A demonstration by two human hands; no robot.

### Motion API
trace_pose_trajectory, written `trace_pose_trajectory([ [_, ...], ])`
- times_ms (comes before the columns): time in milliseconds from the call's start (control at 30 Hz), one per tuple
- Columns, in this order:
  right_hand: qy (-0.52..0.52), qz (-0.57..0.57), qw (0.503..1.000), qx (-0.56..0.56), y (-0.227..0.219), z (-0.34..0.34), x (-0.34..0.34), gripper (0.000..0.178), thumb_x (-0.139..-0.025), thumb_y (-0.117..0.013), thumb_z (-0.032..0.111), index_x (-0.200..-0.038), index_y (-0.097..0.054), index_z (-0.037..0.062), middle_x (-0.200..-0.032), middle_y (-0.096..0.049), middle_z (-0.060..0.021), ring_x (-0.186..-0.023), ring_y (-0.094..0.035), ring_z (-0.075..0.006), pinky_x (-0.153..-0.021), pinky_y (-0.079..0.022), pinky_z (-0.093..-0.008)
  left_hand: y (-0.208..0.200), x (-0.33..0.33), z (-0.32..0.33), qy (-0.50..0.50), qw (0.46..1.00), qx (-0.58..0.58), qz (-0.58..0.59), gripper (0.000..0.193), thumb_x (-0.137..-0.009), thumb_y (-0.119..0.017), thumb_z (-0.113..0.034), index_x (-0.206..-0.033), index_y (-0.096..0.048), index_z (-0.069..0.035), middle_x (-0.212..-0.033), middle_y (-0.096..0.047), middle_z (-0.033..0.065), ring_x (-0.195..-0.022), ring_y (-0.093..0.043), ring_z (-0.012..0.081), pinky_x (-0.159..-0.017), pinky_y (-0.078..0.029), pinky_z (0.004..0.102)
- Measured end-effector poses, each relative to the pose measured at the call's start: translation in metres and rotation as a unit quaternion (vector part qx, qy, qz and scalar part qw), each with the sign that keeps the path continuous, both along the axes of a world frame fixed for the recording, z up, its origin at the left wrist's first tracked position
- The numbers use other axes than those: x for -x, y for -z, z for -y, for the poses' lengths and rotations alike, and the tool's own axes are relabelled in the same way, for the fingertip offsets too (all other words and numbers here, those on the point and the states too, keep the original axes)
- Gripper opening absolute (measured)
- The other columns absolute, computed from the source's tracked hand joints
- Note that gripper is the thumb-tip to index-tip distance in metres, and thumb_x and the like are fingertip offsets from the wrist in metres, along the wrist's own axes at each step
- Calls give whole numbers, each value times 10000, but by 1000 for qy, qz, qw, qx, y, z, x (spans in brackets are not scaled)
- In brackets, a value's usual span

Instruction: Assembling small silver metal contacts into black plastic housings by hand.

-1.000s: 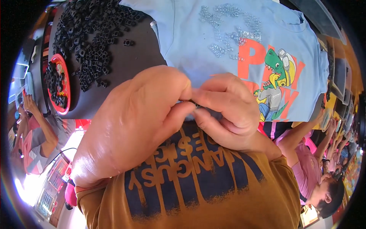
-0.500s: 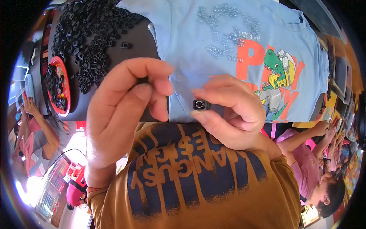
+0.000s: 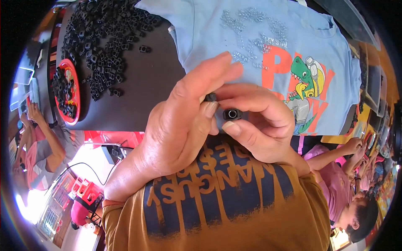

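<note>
Between the thumb and index finger of my right hand (image 3: pixel 266 121) is a small black plastic housing (image 3: pixel 232 114). Its round opening faces up, with a shiny ring, like the end of a spring, inside. Close beside it, my left hand (image 3: pixel 176 121) pinches another small black plastic piece (image 3: pixel 210 97), partly covered by the thumb. The two hands nearly meet, but the pieces are apart. Beyond them, small metal springs (image 3: pixel 251 14) lie scattered on a light-blue T-shirt (image 3: pixel 205 37) spread over the table.
A heap of black plastic pieces (image 3: pixel 104 31) covers the dark table's (image 3: pixel 138 83) far left. Left of it, a red oval tray (image 3: pixel 76 98) holds more pieces. Clear plastic containers (image 3: pixel 377 77) stand at the far right. Other people sit at the left (image 3: pixel 50 146) and right (image 3: pixel 335 180).
My left hand has moved right with its black piece, close to my right hand. The right hand has shifted slightly right, still pinching the housing.
</note>
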State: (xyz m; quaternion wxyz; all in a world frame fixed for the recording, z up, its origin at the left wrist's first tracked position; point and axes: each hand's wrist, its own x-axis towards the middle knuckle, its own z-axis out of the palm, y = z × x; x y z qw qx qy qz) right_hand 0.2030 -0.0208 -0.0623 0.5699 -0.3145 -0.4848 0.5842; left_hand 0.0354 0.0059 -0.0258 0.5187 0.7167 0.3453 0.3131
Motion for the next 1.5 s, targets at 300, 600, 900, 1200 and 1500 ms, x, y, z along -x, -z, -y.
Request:
trace_pose_trajectory([
  [300,2,-8,1000,3,-3,-2,-2,236,-770,-670,-29,-1000,-616,-18,-1051,-632,-150,-956,-623,-229,-818,-478,-309,6,6,-2,-128,989,-71,-22,320,-739,-665,64,-1036,-574,-12,-981,-595,94,-570,-466,62,-481,-389,199],
  [600,5,37,999,-33,2,-4,-4,255,-763,-681,-27,-1012,-627,-18,-970,-648,-127,-879,-631,-203,-758,-480,-281,-9,2,5,-188,981,-40,5,224,-705,-667,86,-900,-612,-10,-900,-635,119,-688,-591,152,-555,-461,238],
  [900,19,56,997,-58,1,-5,-4,249,-744,-695,-31,-988,-646,-28,-863,-649,-98,-743,-610,-193,-643,-459,-281,-33,11,-18,-17,992,-90,-88,205,-699,-606,59,-900,-635,26,-808,-604,117,-698,-573,194,-622,-435,273],
  [1200,11,115,991,-64,-3,-5,-4,217,-766,-681,6,-980,-643,4,-838,-644,-95,-727,-603,-238,-653,-459,-323,-33,13,-24,-6,996,-33,-87,197,-711,-609,21,-904,-651,29,-749,-581,96,-659,-545,192,-592,-407,269],
  [1500,1,165,982,-88,-3,-6,-5,208,-792,-640,2,-997,-622,-24,-838,-622,-104,-747,-584,-231,-678,-445,-320,-40,9,-19,58,976,-124,-168,218,-730,-596,69,-941,-618,16,-792,-564,137,-682,-556,246,-594,-448,307],
])
